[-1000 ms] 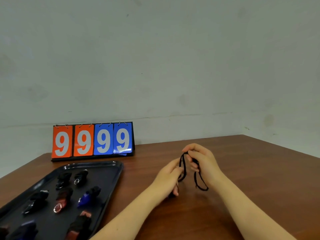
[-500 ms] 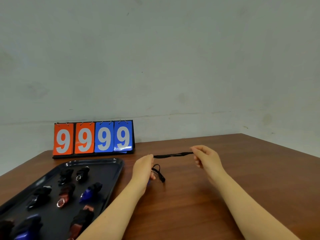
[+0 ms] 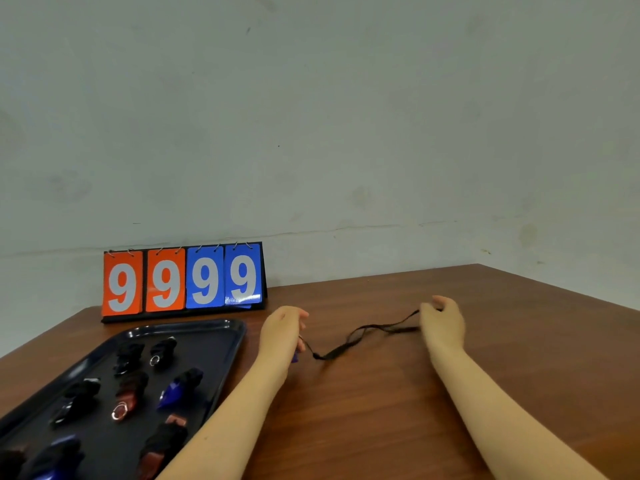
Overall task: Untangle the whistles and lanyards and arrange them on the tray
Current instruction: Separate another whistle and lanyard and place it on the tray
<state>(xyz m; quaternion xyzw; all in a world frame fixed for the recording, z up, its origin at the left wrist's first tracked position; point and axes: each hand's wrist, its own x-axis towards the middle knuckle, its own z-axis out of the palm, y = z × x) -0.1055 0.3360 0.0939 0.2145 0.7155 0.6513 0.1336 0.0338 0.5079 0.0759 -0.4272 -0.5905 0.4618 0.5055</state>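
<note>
Brown wooden table (image 3: 381, 410) against a pale wall. Flip scoreboard (image 3: 183, 280) reads 9 9 9 9, two orange cards, two blue. Black tray (image 3: 214, 344) at left holds wrapped whistles (image 3: 128, 393). Left hand (image 3: 282, 332) closed on a blue whistle (image 3: 295, 357), right hand (image 3: 443, 322) pinching the black lanyard (image 3: 367, 336) slack between them.

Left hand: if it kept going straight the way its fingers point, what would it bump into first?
Probably nothing soon. The left hand points away over bare table, passing right of the scoreboard. The wall would likely come first, though depth is hard to judge.
</note>
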